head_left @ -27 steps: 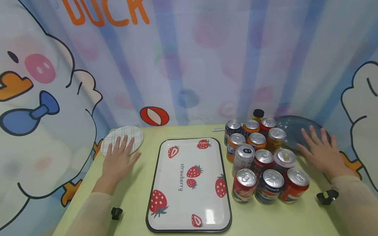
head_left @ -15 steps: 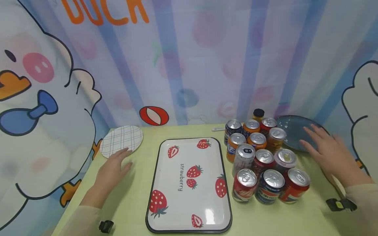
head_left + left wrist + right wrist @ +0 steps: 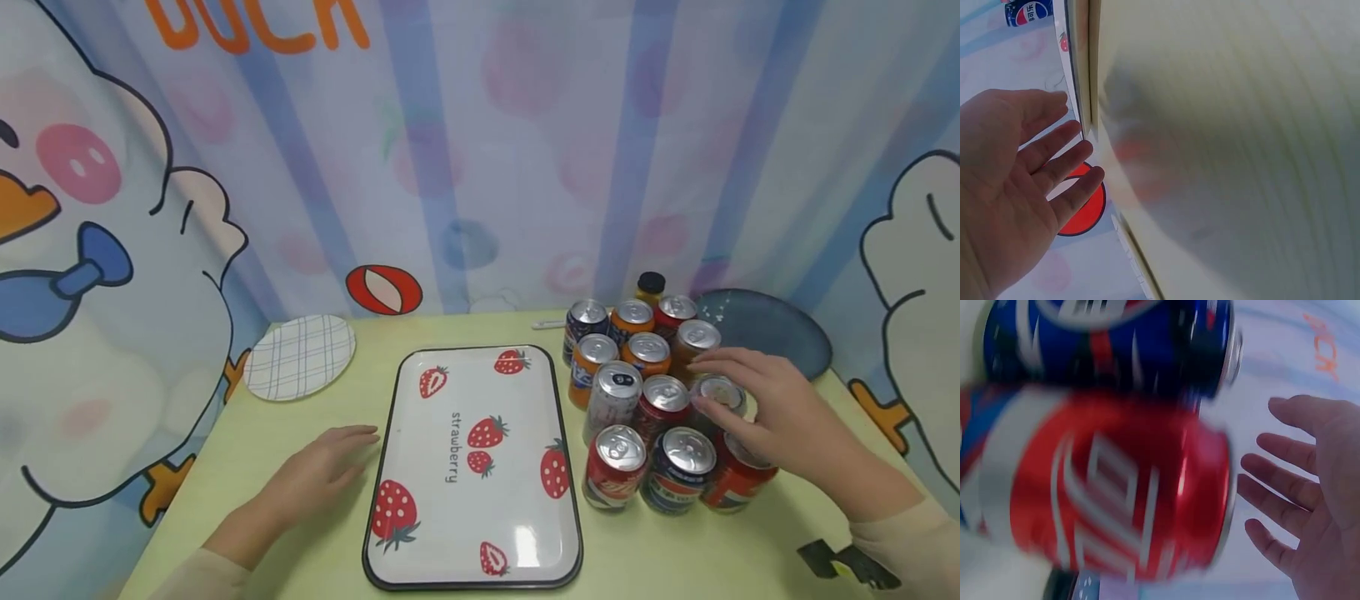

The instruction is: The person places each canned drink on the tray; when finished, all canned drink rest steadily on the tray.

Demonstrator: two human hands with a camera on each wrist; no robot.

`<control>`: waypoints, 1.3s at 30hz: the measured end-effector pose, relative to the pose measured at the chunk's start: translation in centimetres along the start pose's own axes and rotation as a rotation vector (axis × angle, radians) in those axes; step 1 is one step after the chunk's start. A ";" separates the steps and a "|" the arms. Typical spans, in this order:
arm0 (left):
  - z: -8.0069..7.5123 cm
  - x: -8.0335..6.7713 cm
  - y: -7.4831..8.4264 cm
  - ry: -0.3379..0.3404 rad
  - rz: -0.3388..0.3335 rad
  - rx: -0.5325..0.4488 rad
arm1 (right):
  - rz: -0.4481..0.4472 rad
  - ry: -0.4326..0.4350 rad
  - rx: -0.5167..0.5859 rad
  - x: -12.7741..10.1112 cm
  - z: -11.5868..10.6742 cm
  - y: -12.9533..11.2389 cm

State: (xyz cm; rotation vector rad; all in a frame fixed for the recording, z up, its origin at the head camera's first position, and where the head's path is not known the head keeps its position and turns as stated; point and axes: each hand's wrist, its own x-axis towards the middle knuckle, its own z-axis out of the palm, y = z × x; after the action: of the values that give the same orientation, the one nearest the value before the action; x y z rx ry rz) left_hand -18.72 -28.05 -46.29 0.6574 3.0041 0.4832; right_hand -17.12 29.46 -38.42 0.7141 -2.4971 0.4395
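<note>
My left hand (image 3: 315, 475) is just left of the white strawberry-print tray (image 3: 450, 542), fingers extended toward its left rim. In the left wrist view that hand (image 3: 1029, 169) has relaxed fingers and holds nothing. Over the right side of a group of drink cans is my right hand (image 3: 787, 412), its fingers over a pale-topped can (image 3: 718, 390) and partly hiding a red can (image 3: 738, 483). The right wrist view shows the hand (image 3: 1316, 494) with spread fingers beyond the tops of the red can (image 3: 1122, 487) and a dark blue can (image 3: 1116, 356), gripping neither.
A white checked plate (image 3: 300, 358) lies at the back left. Behind the cans stand a black-capped bottle (image 3: 650, 283) and a dark blue oval plate (image 3: 787, 325). A white handle (image 3: 547, 325) lies by the back edge, before a printed curtain (image 3: 517, 167).
My left hand has come from the checked plate toward me and right, to the tray's side. The right hand has left the blue plate and moved left over the cans.
</note>
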 end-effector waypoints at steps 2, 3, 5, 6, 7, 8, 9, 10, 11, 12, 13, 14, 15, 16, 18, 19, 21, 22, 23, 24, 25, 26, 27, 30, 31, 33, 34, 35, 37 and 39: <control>0.1 0.1 0.2 -0.029 0.007 0.000 | -0.033 -0.006 0.035 0.1 0.3 -1.1; 0.1 0.1 0.2 -0.038 0.010 0.003 | -0.045 -0.015 0.049 0.1 0.4 -1.7; 0.2 0.2 0.2 -0.049 0.011 0.005 | -0.065 -0.032 0.076 0.1 0.7 -2.6; 0.2 0.2 0.1 -0.052 0.015 0.007 | -0.074 -0.046 0.083 0.0 0.9 -3.0; 0.2 0.3 0.1 -0.053 0.020 0.007 | -0.086 -0.057 0.091 0.0 1.1 -3.3; 0.3 0.3 0.0 -0.055 0.026 0.009 | -0.103 -0.067 0.105 0.1 1.3 -3.6; 0.3 0.3 0.0 -0.055 0.032 0.008 | -0.121 -0.075 0.121 0.1 1.5 -3.8; 0.4 0.4 -0.1 -0.054 0.038 0.007 | -0.142 -0.082 0.131 0.2 1.8 -3.9; 0.4 0.5 -0.1 -0.052 0.043 0.006 | -0.162 -0.089 0.143 0.2 1.9 -4.0; 0.4 0.5 -0.1 -0.049 0.046 0.005 | -0.182 -0.096 0.151 0.3 2.2 -4.0; 0.4 0.6 -0.1 -0.047 0.048 0.004 | -0.199 -0.104 0.151 0.4 2.4 -4.1; 0.4 0.7 -0.1 -0.045 0.049 0.003 | -0.213 -0.114 0.150 0.4 2.5 -4.1; 0.4 0.8 -0.1 -0.045 0.046 0.000 | -0.219 -0.125 0.137 0.4 2.7 -4.2; 0.4 0.8 0.0 -0.046 0.042 -0.001 | -0.218 -0.140 0.124 0.3 2.9 -4.3; 0.4 1.0 0.1 -0.051 0.036 -0.005 | -0.203 -0.170 0.092 0.2 3.1 -4.5; 0.4 1.0 0.1 -0.054 0.034 -0.006 | -0.191 -0.186 0.079 0.2 3.2 -4.7; 0.5 1.1 0.2 -0.061 0.028 -0.006 | -0.160 -0.215 0.057 0.2 3.3 -5.1; 0.5 1.1 0.2 -0.061 0.028 -0.004 | -0.149 -0.229 0.049 0.2 3.3 -5.3; 0.5 1.2 0.2 -0.062 0.028 -0.003 | -0.138 -0.242 0.042 0.2 3.3 -5.5; 0.5 1.2 0.1 -0.060 0.029 -0.001 | -0.129 -0.256 0.035 0.3 3.4 -5.6; 0.5 1.2 0.1 -0.060 0.027 0.001 | -0.124 -0.266 0.030 0.3 3.4 -5.8; 0.5 1.2 0.1 -0.060 0.025 0.002 | -0.119 -0.277 0.024 0.3 3.4 -5.8; 0.5 1.2 0.0 -0.059 0.024 0.003 | -0.116 -0.284 0.021 0.3 3.4 -5.9; 0.5 1.2 0.0 -0.063 0.016 -0.004 | -0.096 -0.291 0.012 0.4 3.6 -6.0; 0.5 1.2 0.0 -0.064 0.012 -0.007 | -0.086 -0.292 0.014 0.4 3.7 -6.1; 0.6 1.1 0.1 -0.067 0.006 -0.012 | -0.066 -0.295 0.020 0.5 3.8 -6.1; 0.6 1.1 0.1 -0.067 0.004 -0.015 | -0.055 -0.296 0.026 0.6 3.8 -6.2; 0.6 1.0 0.1 -0.066 0.003 -0.016 | -0.045 -0.299 0.034 0.6 3.8 -6.2; 0.7 1.0 0.1 -0.065 0.002 -0.018 | -0.034 -0.300 0.051 0.6 3.8 -6.2; 0.7 1.0 0.2 -0.068 0.003 -0.019 | -0.033 -0.291 0.071 0.5 3.9 -6.2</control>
State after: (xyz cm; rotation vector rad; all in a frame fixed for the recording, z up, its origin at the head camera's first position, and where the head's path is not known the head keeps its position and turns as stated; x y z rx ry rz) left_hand -19.48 -27.28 -46.88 0.6631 2.9317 0.4794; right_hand -15.48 22.52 -40.31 0.9032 -2.7461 0.4413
